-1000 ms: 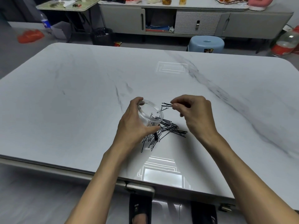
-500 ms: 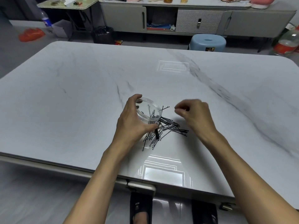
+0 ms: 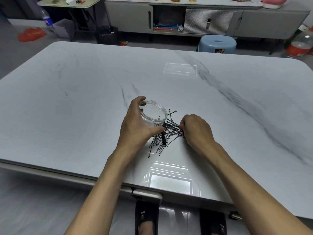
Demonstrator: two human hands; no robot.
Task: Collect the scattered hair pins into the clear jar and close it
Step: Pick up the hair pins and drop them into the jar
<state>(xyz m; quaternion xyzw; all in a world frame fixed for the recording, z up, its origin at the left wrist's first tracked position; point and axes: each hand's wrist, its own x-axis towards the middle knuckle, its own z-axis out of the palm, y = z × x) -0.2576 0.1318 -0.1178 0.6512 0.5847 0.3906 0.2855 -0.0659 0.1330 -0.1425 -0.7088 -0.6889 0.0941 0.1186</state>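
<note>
**Jar tilted at the pile, right hand down on the pins**

Head view: the left hand is wrapped around the clear jar, thumb and fingers closed on its wall. The jar has no lid on and leans with its open mouth toward the right. A few thin black pins show through its clear wall near the lower side.

The hair pins lie in a loose black tangle on the white marbled tabletop, just beside and partly under the jar. They are thin, dark wires, crossing at many angles, and some stray toward the near edge. One thicker black piece lies among them.

The right hand rests on the right side of the pile, fingers curled down and pinched into the pins; whether it has any gripped, I cannot tell.
</note>
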